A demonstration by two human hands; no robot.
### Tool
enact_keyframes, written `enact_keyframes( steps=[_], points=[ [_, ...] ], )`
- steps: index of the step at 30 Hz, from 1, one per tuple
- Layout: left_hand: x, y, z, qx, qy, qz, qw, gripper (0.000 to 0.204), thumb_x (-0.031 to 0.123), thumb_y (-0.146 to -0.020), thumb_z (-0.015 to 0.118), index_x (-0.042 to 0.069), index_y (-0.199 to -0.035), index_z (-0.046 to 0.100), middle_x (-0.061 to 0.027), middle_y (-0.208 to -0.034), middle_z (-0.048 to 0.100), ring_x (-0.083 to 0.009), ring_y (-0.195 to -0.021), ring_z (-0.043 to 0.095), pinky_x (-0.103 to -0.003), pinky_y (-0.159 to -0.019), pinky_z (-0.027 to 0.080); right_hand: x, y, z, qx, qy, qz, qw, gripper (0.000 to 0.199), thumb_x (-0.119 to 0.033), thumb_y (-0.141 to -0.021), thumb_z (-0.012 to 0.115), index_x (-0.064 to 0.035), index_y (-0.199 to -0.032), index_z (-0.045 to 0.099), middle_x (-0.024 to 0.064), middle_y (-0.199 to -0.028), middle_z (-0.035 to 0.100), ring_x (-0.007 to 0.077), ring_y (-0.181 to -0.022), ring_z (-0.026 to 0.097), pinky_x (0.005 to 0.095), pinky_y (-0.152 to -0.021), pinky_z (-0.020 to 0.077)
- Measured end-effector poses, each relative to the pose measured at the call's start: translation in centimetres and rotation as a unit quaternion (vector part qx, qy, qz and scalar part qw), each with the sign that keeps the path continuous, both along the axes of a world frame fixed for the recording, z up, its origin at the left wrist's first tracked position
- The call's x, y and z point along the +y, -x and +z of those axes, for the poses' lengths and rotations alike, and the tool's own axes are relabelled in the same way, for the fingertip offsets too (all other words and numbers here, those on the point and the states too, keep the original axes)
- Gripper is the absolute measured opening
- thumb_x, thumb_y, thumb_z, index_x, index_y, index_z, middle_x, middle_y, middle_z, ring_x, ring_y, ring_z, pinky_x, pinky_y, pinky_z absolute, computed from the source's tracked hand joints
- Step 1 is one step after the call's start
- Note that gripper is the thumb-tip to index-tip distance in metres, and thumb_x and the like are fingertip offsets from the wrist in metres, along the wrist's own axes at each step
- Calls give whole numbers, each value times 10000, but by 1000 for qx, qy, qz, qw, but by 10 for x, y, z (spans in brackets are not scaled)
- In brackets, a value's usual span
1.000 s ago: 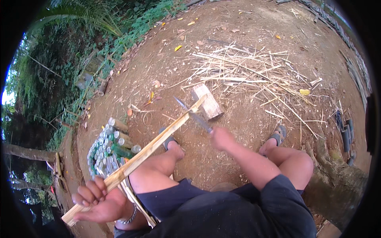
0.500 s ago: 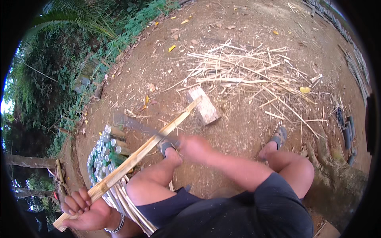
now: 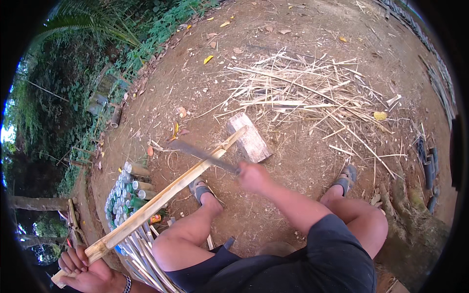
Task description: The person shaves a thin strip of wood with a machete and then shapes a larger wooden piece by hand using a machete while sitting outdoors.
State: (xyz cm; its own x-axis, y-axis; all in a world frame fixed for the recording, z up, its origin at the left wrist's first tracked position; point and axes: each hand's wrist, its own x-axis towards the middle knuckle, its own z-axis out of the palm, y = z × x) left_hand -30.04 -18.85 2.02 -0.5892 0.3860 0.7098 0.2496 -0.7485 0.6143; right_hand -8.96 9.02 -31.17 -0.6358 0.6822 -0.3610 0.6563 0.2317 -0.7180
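My left hand [image 3: 90,273], with a chain bracelet at the wrist, is closed around the near end of a long pale bamboo strip [image 3: 159,204]. The strip slants away to the right, and its far end lies over a short wooden block [image 3: 255,141] on the ground. In my right hand [image 3: 254,177] is the handle of a machete [image 3: 191,150]. Its dark blade points left and crosses the strip a short way from the block. Whether the edge bites into the bamboo, I cannot tell.
A heap of split bamboo slivers [image 3: 293,85] lies beyond the block. Stacked bottles [image 3: 128,193] and a bundle of thin strips [image 3: 146,254] are beside my left leg. A tree root [image 3: 410,210] and dark tubes [image 3: 430,166] are at the right; green plants line the left.
My right hand and the machete have moved away from me and right, along the strip toward the block. My left hand has shifted slightly down and left with the strip.
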Motion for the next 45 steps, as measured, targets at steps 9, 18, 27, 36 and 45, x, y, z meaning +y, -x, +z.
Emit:
enact_keyframes(
  steps=[9,18,27,36,45],
  points=[
    [-4,30,1,-11,21,27,999,553,540,-1012,211,94,-727,370,4,-608,292,-114,-523,262,-252,-503,268,53,0,-44,-111,47,-51,991,317,-123,-877,563,-9,-1173,581,213,-957,656,356,-896,663,418,-742,550],
    [-4,41,-8,-58,11,74,996,564,546,-1015,187,92,-730,361,6,-626,306,-116,-506,272,-253,-493,272,95,-19,-161,-141,-25,-37,989,232,-154,-806,597,11,-945,682,161,-965,700,310,-803,687,399,-689,551],
    [20,18,-20,-39,-74,-59,995,617,656,-895,436,39,-896,473,-34,-752,376,-158,-713,388,-317,-685,364,-7,-37,-98,269,420,-352,792,169,-28,-792,598,-90,-714,462,39,-604,489,170,-507,500,328,-441,392],
    [15,-46,-26,-21,-151,-10,988,597,705,-806,572,134,-748,409,46,-571,325,-59,-452,335,-193,-412,271,-126,-8,45,204,-146,-39,967,278,-179,-859,611,-7,-1073,568,187,-812,654,330,-708,659,435,-703,526],
    [0,-94,-44,-65,-165,71,982,633,757,-827,474,136,-728,402,28,-563,306,-70,-433,302,-199,-393,243,-147,-24,97,122,23,-40,991,253,-151,-857,572,-40,-1081,532,211,-843,661,380,-796,659,493,-713,517]
  ],
)
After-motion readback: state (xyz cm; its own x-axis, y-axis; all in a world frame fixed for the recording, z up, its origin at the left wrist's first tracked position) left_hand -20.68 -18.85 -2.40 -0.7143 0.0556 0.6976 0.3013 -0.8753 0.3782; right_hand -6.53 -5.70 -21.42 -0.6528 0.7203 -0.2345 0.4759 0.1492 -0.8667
